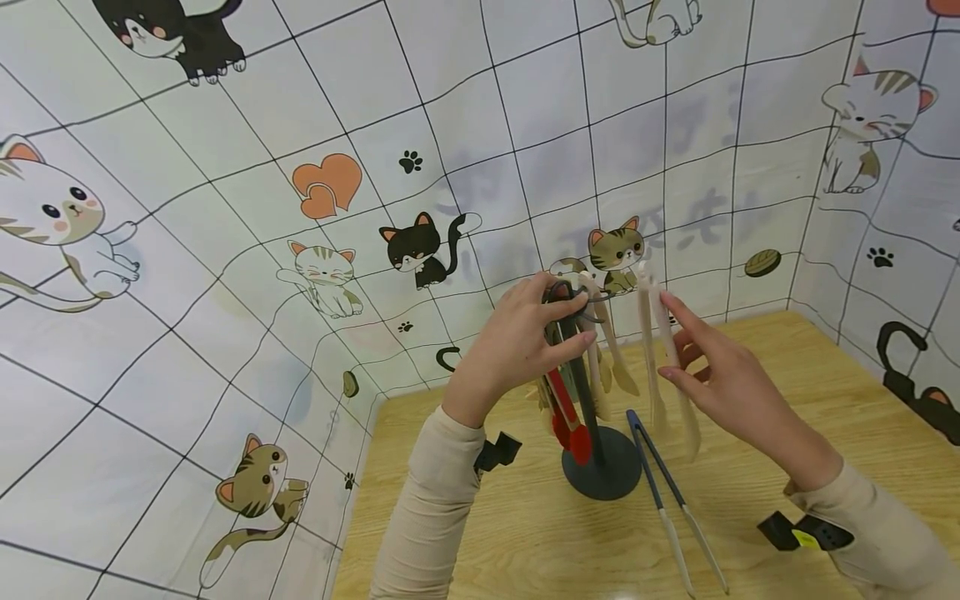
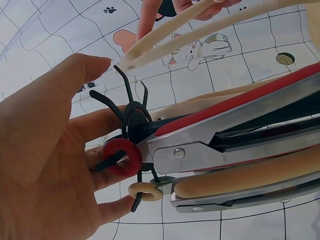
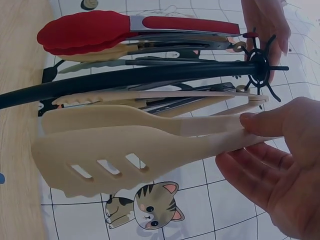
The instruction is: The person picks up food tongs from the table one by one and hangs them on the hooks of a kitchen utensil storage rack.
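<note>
A dark utensil stand (image 1: 603,483) stands upright on the table, with a ring of hooks on top. My left hand (image 1: 510,337) grips this top, the fingers behind the hooks and the thumb to one side. Between thumb and fingers, my right hand (image 1: 731,375) pinches a pair of beige tongs (image 3: 110,155) with a slotted, spatula-like end. They point downward, their joined end close to a hook tip in the left wrist view. Red tongs (image 3: 85,31) and several beige and grey-green ones hang around the pole (image 3: 150,77).
Blue-and-grey tongs (image 1: 651,475) lie spread on the wooden table (image 1: 487,533), right beside the stand's base. Behind and at both sides rises a white gridded cloth (image 1: 487,108) printed with cartoon cats.
</note>
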A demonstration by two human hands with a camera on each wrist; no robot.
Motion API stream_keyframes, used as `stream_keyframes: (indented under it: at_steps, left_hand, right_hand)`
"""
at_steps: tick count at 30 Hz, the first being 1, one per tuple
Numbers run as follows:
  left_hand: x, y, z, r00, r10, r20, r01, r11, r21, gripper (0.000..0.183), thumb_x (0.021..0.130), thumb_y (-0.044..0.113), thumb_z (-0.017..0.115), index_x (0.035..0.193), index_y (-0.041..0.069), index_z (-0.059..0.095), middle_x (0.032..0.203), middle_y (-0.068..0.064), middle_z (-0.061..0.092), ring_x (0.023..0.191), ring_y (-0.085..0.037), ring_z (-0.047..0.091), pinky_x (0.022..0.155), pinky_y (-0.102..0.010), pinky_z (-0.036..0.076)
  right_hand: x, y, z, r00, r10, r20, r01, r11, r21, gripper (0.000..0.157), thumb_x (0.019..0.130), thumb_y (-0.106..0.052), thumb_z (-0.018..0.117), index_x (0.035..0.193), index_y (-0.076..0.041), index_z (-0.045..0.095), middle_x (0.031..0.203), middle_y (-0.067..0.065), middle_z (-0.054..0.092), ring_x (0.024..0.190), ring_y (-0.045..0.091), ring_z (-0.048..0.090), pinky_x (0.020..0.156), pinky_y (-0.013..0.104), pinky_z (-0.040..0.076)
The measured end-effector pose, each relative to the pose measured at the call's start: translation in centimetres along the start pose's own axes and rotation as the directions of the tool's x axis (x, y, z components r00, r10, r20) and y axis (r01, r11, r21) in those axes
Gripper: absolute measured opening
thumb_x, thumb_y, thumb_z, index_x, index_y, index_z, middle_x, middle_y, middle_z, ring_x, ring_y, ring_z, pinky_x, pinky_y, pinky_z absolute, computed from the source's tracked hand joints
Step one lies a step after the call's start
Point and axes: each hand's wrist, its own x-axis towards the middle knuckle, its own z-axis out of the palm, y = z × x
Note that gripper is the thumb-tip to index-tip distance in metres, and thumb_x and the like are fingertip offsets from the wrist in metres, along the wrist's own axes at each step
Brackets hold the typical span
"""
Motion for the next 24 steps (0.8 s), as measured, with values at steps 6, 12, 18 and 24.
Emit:
stream_keyframes:
  at_steps: [6, 12, 18, 24]
  left_hand:
    - [0.0, 0.0, 0.0, 1.0, 0.01, -0.011, -0.01, 1.0, 0.001, 0.051, 0.092, 0.054, 0.05, 0.135, 0.026, 0.052, 0.121, -0.001, 0.05, 0.105, -0.015, 0.046, 0.096, -0.033, 0.04]
    - [0.0, -0.1, 0.0, 1.0, 0.014, -0.021, -0.014, 1.0, 0.004, 0.051, 0.092, 0.053, 0.05, 0.135, 0.026, 0.052, 0.124, -0.001, 0.049, 0.107, -0.015, 0.047, 0.097, -0.033, 0.041]
    - [0.0, -0.2, 0.1, 0.999, 0.023, -0.029, -0.023, 1.0, 0.002, 0.05, 0.093, 0.053, 0.048, 0.135, 0.025, 0.052, 0.121, -0.001, 0.05, 0.103, -0.015, 0.046, 0.095, -0.032, 0.04]
    - [0.0, -0.2, 0.1, 0.999, 0.02, -0.03, -0.019, 1.0, 0.011, 0.05, 0.094, 0.052, 0.047, 0.135, 0.026, 0.052, 0.123, -0.001, 0.049, 0.106, -0.015, 0.046, 0.097, -0.033, 0.039]
  right_hand:
    - [0.3, 0.0, -0.1, 1.0, 0.007, 0.024, -0.008, 1.0, 0.018, 0.102, 0.077, 0.0, 0.073, 0.153, -0.025, 0.011, 0.089, 0.003, 0.062, 0.072, 0.011, 0.058, 0.053, 0.021, 0.045]
    - [0.9, -0.2, 0.0, 0.999, 0.006, 0.041, -0.006, 1.0, 0.011, 0.094, 0.082, -0.004, 0.07, 0.152, -0.03, 0.013, 0.094, 0.002, 0.061, 0.076, 0.014, 0.06, 0.053, 0.021, 0.044]
    - [1.8, -0.6, 0.0, 0.997, -0.056, 0.052, 0.055, 0.998, 0.017, 0.087, 0.085, -0.005, 0.067, 0.152, -0.027, 0.016, 0.099, 0.003, 0.061, 0.078, 0.015, 0.06, 0.054, 0.021, 0.044]
    - [2.4, -0.7, 0.1, 0.993, -0.101, 0.058, 0.1, 0.995, 0.008, 0.088, 0.083, -0.002, 0.069, 0.152, -0.025, 0.019, 0.096, 0.001, 0.061, 0.077, 0.013, 0.06, 0.055, 0.021, 0.044]
